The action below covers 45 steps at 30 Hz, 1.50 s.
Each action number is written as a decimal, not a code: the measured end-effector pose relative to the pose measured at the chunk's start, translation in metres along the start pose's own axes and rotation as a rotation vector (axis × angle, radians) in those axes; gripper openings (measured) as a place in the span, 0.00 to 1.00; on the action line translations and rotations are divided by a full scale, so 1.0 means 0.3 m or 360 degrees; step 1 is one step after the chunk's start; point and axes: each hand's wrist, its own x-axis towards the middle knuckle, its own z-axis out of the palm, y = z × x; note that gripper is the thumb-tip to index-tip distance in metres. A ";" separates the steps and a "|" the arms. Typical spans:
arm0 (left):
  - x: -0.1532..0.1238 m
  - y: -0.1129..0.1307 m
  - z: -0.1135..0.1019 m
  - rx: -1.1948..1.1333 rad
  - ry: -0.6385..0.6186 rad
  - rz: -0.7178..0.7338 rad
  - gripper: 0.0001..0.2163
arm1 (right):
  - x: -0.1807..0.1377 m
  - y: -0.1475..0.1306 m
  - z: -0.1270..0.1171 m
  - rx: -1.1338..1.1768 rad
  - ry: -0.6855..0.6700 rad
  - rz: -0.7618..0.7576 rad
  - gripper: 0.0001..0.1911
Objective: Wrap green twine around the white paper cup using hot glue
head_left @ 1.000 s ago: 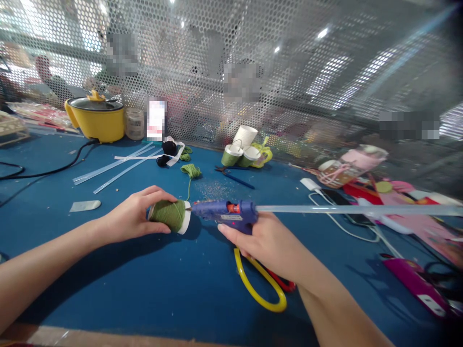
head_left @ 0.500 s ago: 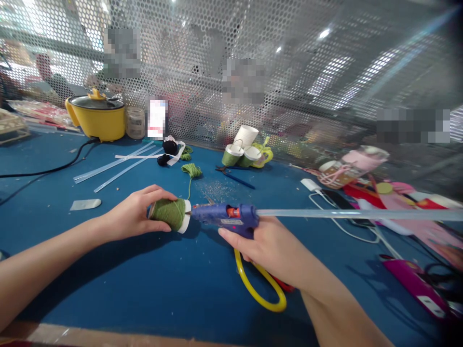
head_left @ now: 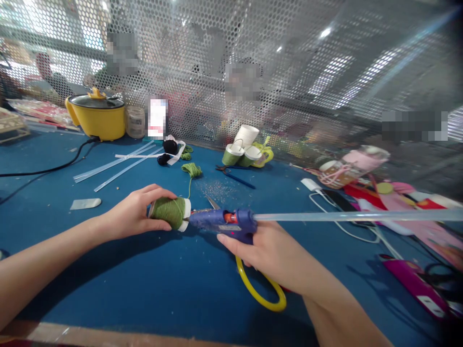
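My left hand [head_left: 135,209] grips a paper cup wrapped in green yarn [head_left: 169,213], which lies on its side with its white rim turned to the right. From the cup, a strand runs up to a small bundle of green yarn [head_left: 192,169]. My right hand [head_left: 265,246] is closed round a blue hot glue gun [head_left: 220,222], its nozzle at the cup's rim. A long clear glue stick [head_left: 325,216] sticks out of the gun's back. Partly hidden under that hand lie scissors with a yellow handle [head_left: 277,304].
Pliers [head_left: 237,178] lie beyond the gun, near green and white cups [head_left: 248,136]. Loose glue sticks [head_left: 114,163], a yellow electric pot [head_left: 103,118] and a jar [head_left: 135,123] stand or lie at the left. Cables, a phone [head_left: 336,201] and a purple device [head_left: 414,284] occupy the right.
The glue gun in my right hand has shifted slightly down, and its nozzle is lower along the cup's rim. The wrapped cup in my left hand stays nearly in place.
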 end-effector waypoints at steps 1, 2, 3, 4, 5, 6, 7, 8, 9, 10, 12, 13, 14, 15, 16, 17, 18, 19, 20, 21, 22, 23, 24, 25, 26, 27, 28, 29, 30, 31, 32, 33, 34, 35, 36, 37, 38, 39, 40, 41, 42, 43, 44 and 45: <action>0.000 0.000 0.000 -0.0001 -0.0001 -0.0003 0.20 | 0.001 0.001 0.001 -0.0006 0.0001 0.0008 0.16; -0.001 0.000 0.001 -0.0005 0.0000 -0.0006 0.20 | 0.002 0.002 0.001 -0.0006 0.0001 0.0018 0.16; -0.001 0.001 0.001 -0.0013 0.0002 -0.0007 0.20 | 0.003 0.002 0.001 0.0000 0.0003 0.0025 0.16; -0.002 0.002 0.001 -0.0021 0.0002 -0.0006 0.20 | 0.005 0.001 0.001 0.0006 0.0010 0.0027 0.16; -0.002 0.002 0.002 -0.0027 0.0002 -0.0002 0.20 | 0.006 0.001 0.000 0.0007 0.0023 0.0022 0.16; -0.002 0.003 0.002 -0.0031 0.0004 0.0004 0.20 | 0.007 -0.001 -0.002 0.0001 0.0044 0.0008 0.16; -0.003 0.004 0.002 -0.0032 0.0002 0.0014 0.20 | 0.009 -0.002 -0.003 -0.0009 0.0070 -0.0010 0.16; -0.003 0.005 0.001 -0.0029 0.0001 0.0026 0.20 | 0.010 -0.004 -0.005 -0.0021 0.0099 -0.0032 0.16; -0.003 0.005 0.001 -0.0024 0.0000 0.0039 0.19 | 0.011 -0.006 -0.006 -0.0033 0.0128 -0.0052 0.17; -0.004 0.005 0.001 -0.0019 -0.0001 0.0052 0.19 | 0.012 -0.007 -0.007 -0.0041 0.0151 -0.0069 0.17; -0.005 0.004 0.001 -0.0010 -0.0004 0.0080 0.19 | 0.015 -0.012 -0.009 -0.0045 0.0196 -0.0083 0.17; -0.005 0.003 0.001 -0.0008 -0.0004 0.0091 0.19 | 0.017 -0.015 -0.010 -0.0039 0.0217 -0.0080 0.17; -0.006 0.001 0.002 -0.0010 -0.0002 0.0101 0.19 | 0.019 -0.018 -0.010 -0.0024 0.0234 -0.0069 0.17; -0.007 0.000 0.002 -0.0015 -0.0002 0.0111 0.19 | 0.022 -0.021 -0.011 0.0001 0.0246 -0.0052 0.16; -0.007 0.000 0.002 -0.0020 -0.0003 0.0120 0.19 | 0.024 -0.024 -0.011 0.0032 0.0254 -0.0034 0.15; -0.008 0.000 0.003 -0.0025 -0.0004 0.0130 0.19 | 0.027 -0.028 -0.011 0.0066 0.0257 -0.0017 0.14; -0.008 0.001 0.003 -0.0029 -0.0007 0.0140 0.19 | 0.030 -0.031 -0.011 0.0100 0.0261 0.0000 0.13; -0.008 0.002 0.003 -0.0029 -0.0011 0.0149 0.19 | 0.033 -0.033 -0.011 0.0129 0.0263 0.0016 0.12; -0.008 0.003 0.003 -0.0026 -0.0016 0.0157 0.19 | 0.036 -0.036 -0.011 0.0149 0.0266 0.0029 0.12; -0.009 0.005 0.003 -0.0021 -0.0022 0.0162 0.19 | 0.039 -0.037 -0.010 0.0163 0.0268 0.0042 0.11; -0.009 0.007 0.003 -0.0014 -0.0025 0.0165 0.19 | 0.042 -0.038 -0.010 0.0174 0.0271 0.0056 0.11; -0.009 0.008 0.003 -0.0005 -0.0026 0.0163 0.19 | 0.046 -0.038 -0.009 0.0184 0.0272 0.0066 0.11; -0.010 0.010 0.004 0.0003 -0.0026 0.0158 0.19 | 0.049 -0.038 -0.008 0.0186 0.0277 0.0070 0.11; -0.010 0.011 0.005 0.0008 -0.0025 0.0151 0.19 | 0.053 -0.038 -0.007 0.0182 0.0284 0.0069 0.11; -0.010 0.012 0.006 0.0010 -0.0021 0.0145 0.19 | 0.057 -0.037 -0.006 0.0174 0.0295 0.0066 0.11; -0.010 0.012 0.007 0.0010 -0.0018 0.0140 0.19 | 0.060 -0.036 -0.005 0.0163 0.0300 0.0060 0.12; -0.010 0.012 0.007 0.0007 -0.0018 0.0136 0.19 | 0.062 -0.035 -0.005 0.0153 0.0302 0.0050 0.12; -0.010 0.012 0.008 0.0005 -0.0016 0.0135 0.19 | 0.063 -0.034 -0.005 0.0146 0.0300 0.0038 0.12; -0.010 0.012 0.007 0.0004 -0.0013 0.0136 0.19 | 0.063 -0.034 -0.005 0.0146 0.0295 0.0031 0.13; -0.009 0.012 0.007 0.0006 -0.0010 0.0136 0.19 | 0.060 -0.034 -0.007 0.0152 0.0290 0.0031 0.12; -0.009 0.011 0.006 0.0007 -0.0010 0.0141 0.19 | 0.056 -0.035 -0.008 0.0159 0.0286 0.0037 0.12; -0.008 0.011 0.005 0.0005 -0.0011 0.0147 0.19 | 0.051 -0.036 -0.010 0.0165 0.0282 0.0045 0.11; -0.008 0.010 0.005 -0.0002 -0.0011 0.0155 0.19 | 0.046 -0.037 -0.012 0.0169 0.0278 0.0051 0.10; -0.007 0.010 0.004 -0.0012 -0.0011 0.0159 0.19 | 0.041 -0.039 -0.014 0.0173 0.0274 0.0050 0.09; -0.007 0.009 0.004 -0.0022 -0.0014 0.0162 0.19 | 0.038 -0.040 -0.015 0.0177 0.0269 0.0045 0.09; -0.007 0.009 0.003 -0.0027 -0.0014 0.0163 0.19 | 0.036 -0.042 -0.015 0.0181 0.0265 0.0040 0.09; -0.007 0.008 0.003 -0.0027 -0.0013 0.0160 0.19 | 0.036 -0.043 -0.015 0.0188 0.0266 0.0043 0.09; -0.007 0.008 0.003 -0.0022 -0.0015 0.0156 0.19 | 0.037 -0.043 -0.014 0.0197 0.0272 0.0051 0.09; -0.007 0.007 0.003 -0.0015 -0.0018 0.0156 0.19 | 0.039 -0.044 -0.013 0.0205 0.0278 0.0063 0.09; -0.008 0.007 0.003 -0.0008 -0.0021 0.0155 0.19 | 0.042 -0.044 -0.011 0.0213 0.0282 0.0073 0.09; -0.008 0.008 0.003 -0.0002 -0.0025 0.0155 0.19 | 0.044 -0.044 -0.010 0.0218 0.0283 0.0078 0.09; -0.008 0.008 0.003 0.0001 -0.0027 0.0155 0.19 | 0.045 -0.044 -0.010 0.0222 0.0279 0.0083 0.09; -0.008 0.008 0.002 0.0001 -0.0029 0.0158 0.19 | 0.045 -0.044 -0.010 0.0222 0.0268 0.0088 0.10; -0.008 0.008 0.002 -0.0002 -0.0029 0.0161 0.19 | 0.044 -0.044 -0.011 0.0218 0.0255 0.0091 0.10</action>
